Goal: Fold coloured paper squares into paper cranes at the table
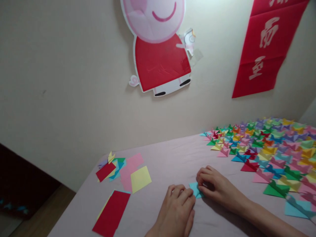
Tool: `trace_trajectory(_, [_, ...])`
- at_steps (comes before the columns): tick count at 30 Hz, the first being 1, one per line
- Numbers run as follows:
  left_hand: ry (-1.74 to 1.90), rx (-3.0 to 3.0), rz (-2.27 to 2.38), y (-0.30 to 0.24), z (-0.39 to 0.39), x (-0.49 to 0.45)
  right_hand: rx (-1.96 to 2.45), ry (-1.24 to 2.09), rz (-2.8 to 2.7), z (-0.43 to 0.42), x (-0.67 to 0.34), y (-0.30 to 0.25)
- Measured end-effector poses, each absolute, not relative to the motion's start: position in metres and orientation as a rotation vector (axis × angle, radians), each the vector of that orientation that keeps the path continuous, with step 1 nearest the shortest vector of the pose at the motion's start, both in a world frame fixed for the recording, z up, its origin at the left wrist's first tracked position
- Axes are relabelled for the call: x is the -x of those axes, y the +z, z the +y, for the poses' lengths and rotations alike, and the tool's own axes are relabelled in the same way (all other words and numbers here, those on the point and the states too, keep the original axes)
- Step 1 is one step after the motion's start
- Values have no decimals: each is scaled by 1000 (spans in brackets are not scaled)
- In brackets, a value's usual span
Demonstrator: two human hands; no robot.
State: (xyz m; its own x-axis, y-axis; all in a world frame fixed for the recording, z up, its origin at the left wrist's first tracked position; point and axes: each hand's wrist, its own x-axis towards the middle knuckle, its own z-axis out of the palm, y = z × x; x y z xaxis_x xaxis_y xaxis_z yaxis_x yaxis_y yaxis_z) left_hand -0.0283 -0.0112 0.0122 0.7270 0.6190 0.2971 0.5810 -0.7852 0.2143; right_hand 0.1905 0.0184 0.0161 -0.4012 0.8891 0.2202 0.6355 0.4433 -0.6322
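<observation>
A small piece of light blue folded paper [194,190] lies on the cloth-covered surface between my two hands. My right hand [214,185] has its fingers curled and closed on the right part of the paper, hiding some of it. At the paper's left edge, my left hand [176,208] rests with bent fingers held together, pressing on it. How the paper is folded under the fingers cannot be made out.
Several rows of colourful folded paper birds [269,158] cover the right side. To the left lie a red paper stack [112,212], a yellow sheet [141,179], pink sheets [127,174] and a small yellow folded piece [111,157]. A wall [74,82] stands behind.
</observation>
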Motion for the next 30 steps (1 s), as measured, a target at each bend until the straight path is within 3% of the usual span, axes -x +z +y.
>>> trace_trajectory(30, [596,-3020,1055,-14,-8,12,1365,664,-2089,23,-186,4])
